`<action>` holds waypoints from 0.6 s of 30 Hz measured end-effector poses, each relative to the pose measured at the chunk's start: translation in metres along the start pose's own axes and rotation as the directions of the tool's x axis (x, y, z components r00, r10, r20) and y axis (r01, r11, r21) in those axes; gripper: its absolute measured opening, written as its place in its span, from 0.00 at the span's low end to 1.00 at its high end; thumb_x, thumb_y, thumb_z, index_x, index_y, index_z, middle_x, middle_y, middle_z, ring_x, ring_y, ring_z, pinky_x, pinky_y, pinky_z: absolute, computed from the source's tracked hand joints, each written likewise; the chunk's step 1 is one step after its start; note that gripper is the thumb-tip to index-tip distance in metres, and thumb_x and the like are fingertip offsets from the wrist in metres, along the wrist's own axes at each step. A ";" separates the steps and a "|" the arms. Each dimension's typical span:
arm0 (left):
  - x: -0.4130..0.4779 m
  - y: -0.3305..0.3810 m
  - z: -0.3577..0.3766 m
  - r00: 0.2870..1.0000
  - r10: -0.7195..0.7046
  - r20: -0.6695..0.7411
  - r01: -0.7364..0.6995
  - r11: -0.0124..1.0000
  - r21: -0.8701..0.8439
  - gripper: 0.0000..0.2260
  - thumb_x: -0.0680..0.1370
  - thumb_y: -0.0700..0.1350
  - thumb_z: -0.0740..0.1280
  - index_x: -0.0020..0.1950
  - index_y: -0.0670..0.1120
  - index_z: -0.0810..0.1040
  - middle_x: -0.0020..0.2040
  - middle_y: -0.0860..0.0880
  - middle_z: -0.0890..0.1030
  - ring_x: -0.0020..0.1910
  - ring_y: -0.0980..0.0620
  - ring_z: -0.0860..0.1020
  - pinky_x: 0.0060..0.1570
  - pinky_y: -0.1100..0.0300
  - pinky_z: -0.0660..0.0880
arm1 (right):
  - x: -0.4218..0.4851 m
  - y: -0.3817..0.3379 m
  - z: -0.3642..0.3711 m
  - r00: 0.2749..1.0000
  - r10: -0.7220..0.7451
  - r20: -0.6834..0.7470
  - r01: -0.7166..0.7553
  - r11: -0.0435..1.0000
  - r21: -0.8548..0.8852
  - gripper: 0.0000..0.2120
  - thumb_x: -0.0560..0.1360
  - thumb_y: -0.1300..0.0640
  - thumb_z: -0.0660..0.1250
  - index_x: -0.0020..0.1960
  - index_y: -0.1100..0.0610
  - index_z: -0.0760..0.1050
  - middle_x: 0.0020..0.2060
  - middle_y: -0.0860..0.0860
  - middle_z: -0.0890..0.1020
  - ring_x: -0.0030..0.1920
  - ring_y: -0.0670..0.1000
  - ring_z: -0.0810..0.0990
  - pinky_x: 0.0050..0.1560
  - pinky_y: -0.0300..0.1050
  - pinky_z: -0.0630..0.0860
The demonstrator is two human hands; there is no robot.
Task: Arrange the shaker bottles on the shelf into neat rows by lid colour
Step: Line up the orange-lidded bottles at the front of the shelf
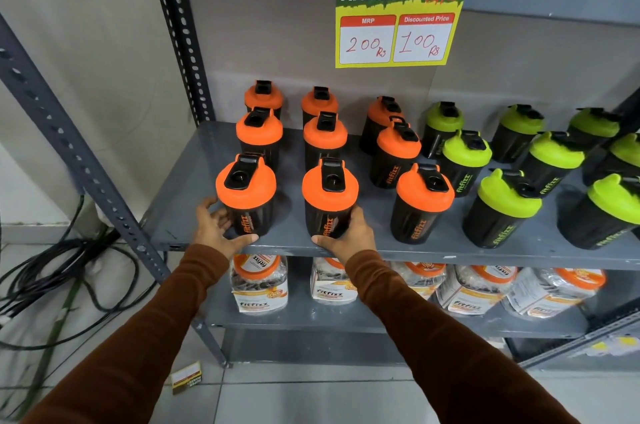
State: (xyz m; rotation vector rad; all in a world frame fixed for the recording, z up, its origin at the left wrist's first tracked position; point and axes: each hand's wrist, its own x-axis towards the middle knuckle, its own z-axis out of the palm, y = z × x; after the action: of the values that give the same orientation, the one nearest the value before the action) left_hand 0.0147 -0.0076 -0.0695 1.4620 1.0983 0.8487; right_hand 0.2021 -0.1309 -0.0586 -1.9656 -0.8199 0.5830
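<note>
standing upright, two orange-lidded shakers (246,196) sit cupped by each hand (217,228).

Left hand (221,226) gripping orange-lidded shaker (246,195), right hand (349,233) gripping its neighbour (329,198)

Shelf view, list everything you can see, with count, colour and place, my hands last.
Orange-lid shakers: nine, black bodies, left half of the shelf, three rows.
Green-lid shakers: at least eight, black bodies, right half, some cut off by the frame.
Price sign: one, green and yellow, hanging above.
Jars: about five, clear with orange lids, lower shelf.
Cables: black, floor left.
Small box: one, yellow, floor.
Left hand: on the front-left orange shaker.
Right hand: on the next front orange shaker.
</note>
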 end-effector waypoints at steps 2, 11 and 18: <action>0.001 0.000 -0.001 1.000 -0.006 0.000 0.006 1.000 -0.008 0.42 0.60 0.27 0.74 0.66 0.46 0.56 0.66 0.35 0.68 0.64 0.42 0.69 0.63 0.47 0.66 | 0.000 0.000 0.001 1.000 -0.003 -0.002 0.003 1.000 0.003 0.34 0.60 0.57 0.79 0.59 0.56 0.66 0.61 0.56 0.77 0.62 0.58 0.74 0.65 0.55 0.71; -0.001 -0.002 -0.003 0.999 0.029 -0.036 -0.029 0.999 0.018 0.42 0.60 0.28 0.74 0.66 0.46 0.55 0.66 0.34 0.67 0.65 0.41 0.68 0.64 0.47 0.66 | 0.004 -0.004 0.005 1.000 -0.025 0.017 0.026 1.000 -0.018 0.35 0.60 0.56 0.79 0.60 0.56 0.65 0.61 0.56 0.76 0.62 0.58 0.74 0.65 0.56 0.71; -0.005 -0.006 0.002 0.999 0.041 -0.005 -0.041 0.998 0.038 0.43 0.61 0.29 0.74 0.67 0.46 0.54 0.68 0.34 0.66 0.66 0.41 0.67 0.65 0.47 0.65 | 0.002 0.004 0.003 0.999 -0.035 -0.008 0.034 0.999 -0.025 0.36 0.60 0.57 0.79 0.62 0.56 0.65 0.62 0.56 0.76 0.63 0.58 0.74 0.66 0.54 0.70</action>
State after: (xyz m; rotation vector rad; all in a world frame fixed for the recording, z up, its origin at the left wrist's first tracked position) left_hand 0.0140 -0.0126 -0.0751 1.5192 1.0972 0.8656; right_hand 0.2026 -0.1295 -0.0641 -1.9717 -0.8584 0.5467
